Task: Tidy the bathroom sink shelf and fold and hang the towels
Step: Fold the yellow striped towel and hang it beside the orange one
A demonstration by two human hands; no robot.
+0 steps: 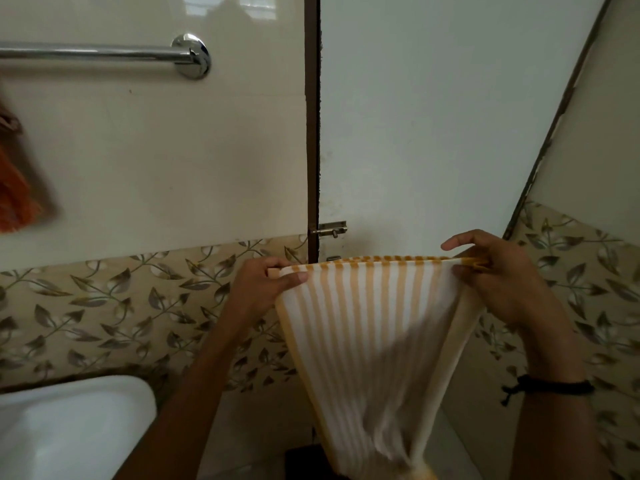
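Observation:
A white towel with yellow stripes (374,334) hangs stretched between both hands in front of the door. My left hand (266,282) pinches its top left corner. My right hand (498,271) pinches the top right corner, where the edge looks doubled over. The towel narrows as it drops toward the floor. A chrome towel bar (104,53) is fixed to the tiled wall at the upper left, above and left of my hands. An orange towel (15,192) hangs at the far left edge, blurred and only partly in view.
A white door (450,116) with a dark frame (312,133) and a metal latch (329,230) stands behind the towel. The white sink (69,427) sits at the lower left. Leaf-patterned tiles (121,306) line the lower wall.

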